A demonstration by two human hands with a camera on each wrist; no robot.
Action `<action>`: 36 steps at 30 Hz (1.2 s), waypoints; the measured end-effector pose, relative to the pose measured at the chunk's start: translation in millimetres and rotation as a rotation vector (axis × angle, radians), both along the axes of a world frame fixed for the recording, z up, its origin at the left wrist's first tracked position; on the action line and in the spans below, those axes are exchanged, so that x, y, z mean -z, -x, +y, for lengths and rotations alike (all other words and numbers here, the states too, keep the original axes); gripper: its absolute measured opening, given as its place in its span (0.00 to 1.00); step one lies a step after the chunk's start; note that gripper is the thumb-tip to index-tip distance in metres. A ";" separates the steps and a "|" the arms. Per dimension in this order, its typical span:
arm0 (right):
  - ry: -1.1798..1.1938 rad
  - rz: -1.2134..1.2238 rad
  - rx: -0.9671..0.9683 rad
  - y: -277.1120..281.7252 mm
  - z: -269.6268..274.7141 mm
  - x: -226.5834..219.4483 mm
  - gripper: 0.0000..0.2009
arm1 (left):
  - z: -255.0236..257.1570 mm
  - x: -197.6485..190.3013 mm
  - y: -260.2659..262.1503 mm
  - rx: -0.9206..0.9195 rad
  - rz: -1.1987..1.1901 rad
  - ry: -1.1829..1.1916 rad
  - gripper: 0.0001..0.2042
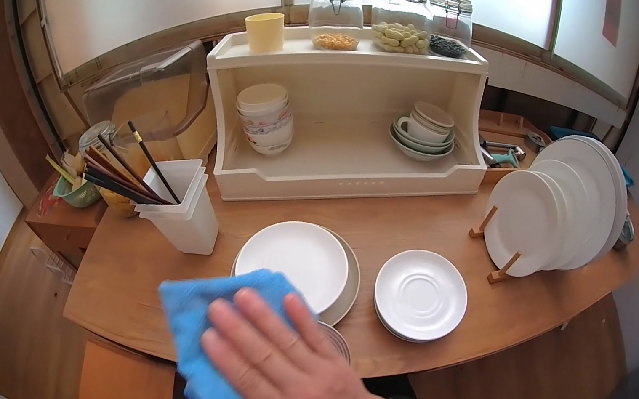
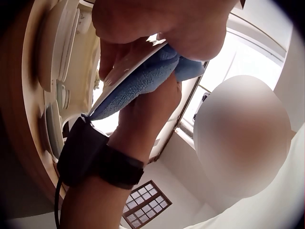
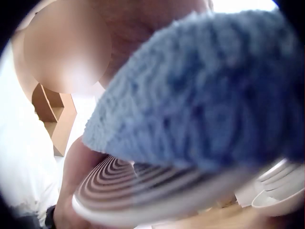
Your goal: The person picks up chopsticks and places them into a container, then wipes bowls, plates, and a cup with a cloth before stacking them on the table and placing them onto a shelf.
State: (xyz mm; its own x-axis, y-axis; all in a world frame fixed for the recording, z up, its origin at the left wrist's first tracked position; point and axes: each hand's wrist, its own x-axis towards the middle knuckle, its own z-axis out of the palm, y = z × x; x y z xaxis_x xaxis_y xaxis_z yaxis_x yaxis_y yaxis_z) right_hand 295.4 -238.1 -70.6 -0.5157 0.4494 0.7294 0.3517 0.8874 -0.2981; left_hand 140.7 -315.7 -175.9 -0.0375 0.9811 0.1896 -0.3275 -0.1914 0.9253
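In the head view my right hand (image 1: pixel 296 379) lies over a blue cloth (image 1: pixel 187 321), fingers extended and slightly spread. The cloth (image 3: pixel 205 95) covers much of a dish with concentric stripes (image 3: pixel 114 195) in the right wrist view. My left hand (image 2: pixel 162 24) grips this dish (image 2: pixel 119 78) from its edge in the left wrist view; in the head view the cloth and right hand hide nearly all of it. Beyond the hands, a white plate (image 1: pixel 294 259) rests on a larger rimmed one, beside a stack of small white plates (image 1: pixel 421 294).
A cream shelf unit (image 1: pixel 346 191) holds stacked bowls (image 1: pixel 265 121) and cups, with glass jars (image 1: pixel 401 30) and a yellow cup (image 1: pixel 264 32) on top. At left stands a white holder (image 1: pixel 193 216) with chopsticks; at right, large plates (image 1: pixel 521 222) stand upright in a wooden rack.
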 end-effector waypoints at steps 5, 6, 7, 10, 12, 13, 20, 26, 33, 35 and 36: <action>0.332 0.133 -0.027 -32.6 24.4 16.9 0.22 | -2.5 -2.5 14.1 0.071 -0.122 0.117 0.46; 0.387 0.145 -0.223 -40.3 29.5 23.6 0.23 | -4.7 0.5 11.1 -0.019 -0.135 0.151 0.47; 0.435 0.155 -0.415 -46.9 34.9 30.3 0.23 | -5.6 1.8 8.3 -0.013 -0.134 0.151 0.47; 0.647 0.370 -0.461 -56.6 20.6 47.5 0.25 | -10.0 -1.9 2.4 -0.045 -0.177 0.160 0.45; 1.049 0.676 -0.553 -55.6 4.8 61.1 0.28 | -5.8 -12.4 -2.8 -0.007 -0.247 0.074 0.44; 1.054 0.681 -0.548 -53.0 -2.3 64.9 0.28 | -2.0 -15.5 -8.0 -0.004 -0.246 0.081 0.44; 1.228 1.052 -0.349 -24.0 -52.7 117.3 0.35 | 18.6 -12.1 -21.0 0.189 -0.355 -0.226 0.33; 0.567 0.707 -0.137 -69.0 -30.3 96.6 0.24 | 35.7 -6.8 -11.4 0.582 -0.166 -0.391 0.31; 0.736 0.739 -0.044 -106.7 -41.1 83.1 0.23 | 24.9 -27.1 5.0 -0.035 0.832 -0.503 0.15; 0.565 0.681 -0.002 -109.6 -29.7 90.0 0.24 | 20.6 -26.8 8.6 0.154 0.927 -0.289 0.14; 0.397 0.612 0.040 -110.0 -25.1 93.2 0.25 | 17.3 -22.9 6.4 0.204 0.863 -0.180 0.12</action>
State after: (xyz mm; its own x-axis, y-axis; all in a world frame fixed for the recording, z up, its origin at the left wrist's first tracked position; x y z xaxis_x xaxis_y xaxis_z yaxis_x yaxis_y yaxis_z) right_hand 405.5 -263.2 -163.8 -0.0456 0.7503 0.6596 0.0490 0.6611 -0.7487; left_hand 134.3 -298.3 -153.0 0.3607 0.9058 0.2223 0.4230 -0.3713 0.8266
